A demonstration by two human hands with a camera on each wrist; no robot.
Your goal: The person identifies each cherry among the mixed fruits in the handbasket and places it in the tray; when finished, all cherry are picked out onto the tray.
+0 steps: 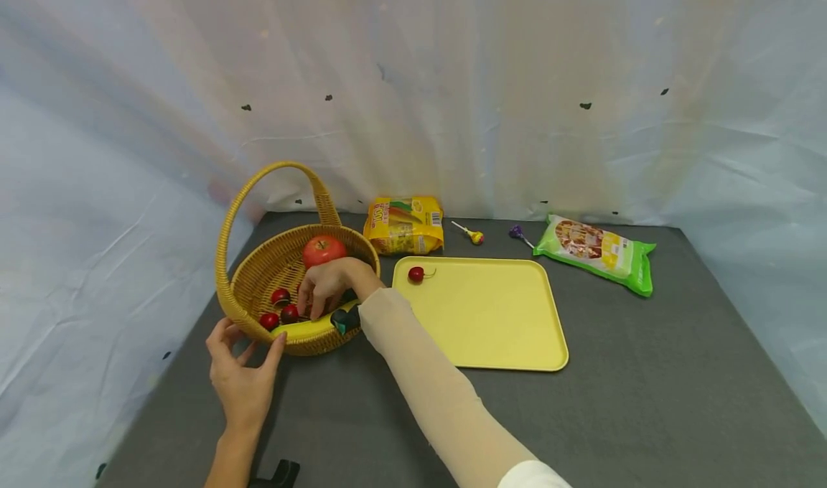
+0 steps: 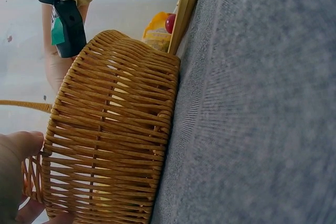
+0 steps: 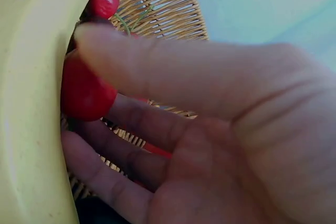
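A yellow wicker basket (image 1: 256,285) with a tall handle stands at the left of the dark table. My left hand (image 1: 242,384) grips its near left rim, thumb on the near side. Inside the basket are a red apple (image 1: 323,250), a banana (image 1: 310,330) along the near side and several cherries (image 1: 281,296). Reaching into it, my right hand (image 1: 331,281) has its thumb and fingers around a dark red cherry (image 3: 86,90) beside the banana. In the left wrist view, the basket's woven side hides its contents.
A yellow tray (image 1: 481,316) lies right of the basket, with one cherry (image 1: 416,275) at its far left corner. Behind are a yellow snack bag (image 1: 405,226), a yellow lollipop (image 1: 476,237), a purple lollipop (image 1: 516,232) and a green snack bag (image 1: 594,253).
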